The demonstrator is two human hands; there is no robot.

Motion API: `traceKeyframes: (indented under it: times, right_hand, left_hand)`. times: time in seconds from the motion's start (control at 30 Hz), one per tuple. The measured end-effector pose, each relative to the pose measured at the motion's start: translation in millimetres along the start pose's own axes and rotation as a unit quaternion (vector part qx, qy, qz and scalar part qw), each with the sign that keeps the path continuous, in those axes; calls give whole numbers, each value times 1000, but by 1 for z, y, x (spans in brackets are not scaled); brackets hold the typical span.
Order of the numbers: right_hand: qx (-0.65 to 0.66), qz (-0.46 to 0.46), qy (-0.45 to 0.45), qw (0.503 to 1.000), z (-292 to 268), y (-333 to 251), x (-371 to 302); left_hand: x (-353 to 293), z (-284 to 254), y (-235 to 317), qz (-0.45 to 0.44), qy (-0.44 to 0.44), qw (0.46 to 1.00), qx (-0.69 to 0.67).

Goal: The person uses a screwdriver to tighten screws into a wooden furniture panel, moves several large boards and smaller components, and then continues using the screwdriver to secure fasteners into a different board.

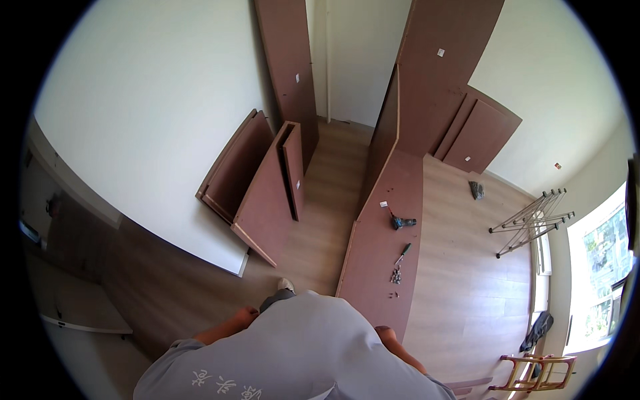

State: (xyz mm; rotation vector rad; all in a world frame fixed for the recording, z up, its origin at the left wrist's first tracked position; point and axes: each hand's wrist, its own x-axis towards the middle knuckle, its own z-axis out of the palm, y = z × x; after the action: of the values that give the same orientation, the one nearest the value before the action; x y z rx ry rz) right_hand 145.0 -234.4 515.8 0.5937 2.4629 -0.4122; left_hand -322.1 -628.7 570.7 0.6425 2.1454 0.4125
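Below, a grey shirt covers much of my body and partly hides both hands. My left hand (pixel 248 315) hangs beside the shirt, its fingers too small and covered to make out. At the other side, only a bit of my right hand (pixel 385 331) shows, close to a long reddish-brown panel (pixel 373 260) lying on the floor. On that panel rest a blue-and-black cordless drill (pixel 403 223), a green-handled screwdriver (pixel 405 251) and a small heap of metal fittings (pixel 397 275). Neither hand touches these tools.
Brown boards (pixel 263 197) lean against the white wall on the left. Tall panels (pixel 290 80) stand farther back, and smaller boards (pixel 483 137) lean at the right wall. A folding metal rack (pixel 533 223) stands by the window, with a wooden-looking frame (pixel 533 373) at lower right.
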Motion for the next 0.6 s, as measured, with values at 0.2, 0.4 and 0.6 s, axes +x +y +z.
traceKeyframes:
  times: [0.2, 0.4, 0.6]
  right_hand:
    - [224, 94, -73, 967, -15, 0, -2]
    - [225, 79, -14, 971, 9, 4, 0]
    - [21, 22, 62, 998, 43, 8, -1]
  left_hand:
    - [5, -1, 0, 37, 5, 999, -21]
    - [10, -5, 3, 25, 3, 1000, -15]
    - [-2, -27, 42, 20, -9, 999, 43]
